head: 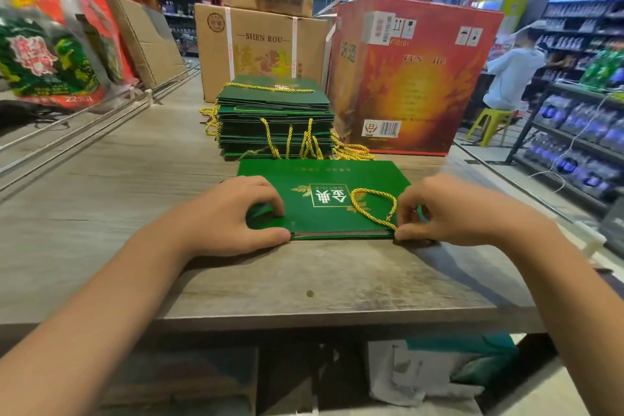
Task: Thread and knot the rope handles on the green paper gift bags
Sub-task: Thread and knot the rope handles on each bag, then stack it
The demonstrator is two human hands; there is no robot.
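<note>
Head view. Flat green paper gift bag point(324, 199) lies on the grey wood-grain tabletop point(135, 186), matte card with gold print and a white-character emblem reading upside down to the wearer. Long axis runs left to right; the open top edge faces the person, folded bottom faces away.

Twisted gold rope handle point(371, 209) forms a loop on the bag's right half, glossy, cord-laid; its near end meets the bag's top edge at the right corner.

Left hand point(236, 213): fingers curled, fingertips pressing down on the bag's left part, thumb lying along the near edge, pinching that edge.

Right hand point(449, 209): fingers bent, thumb and forefinger pinching the rope end at the near right corner; whether the rope passes through a hole there is hidden by the fingertips, probably so.

Behind the bag, just apart, stands a stack of green bags point(275, 118), flat, gold ropes hanging over its front and sides. Behind the stack, a brown corrugated carton point(260, 51); to its right, a glossy red-orange carton point(412, 78).
</note>
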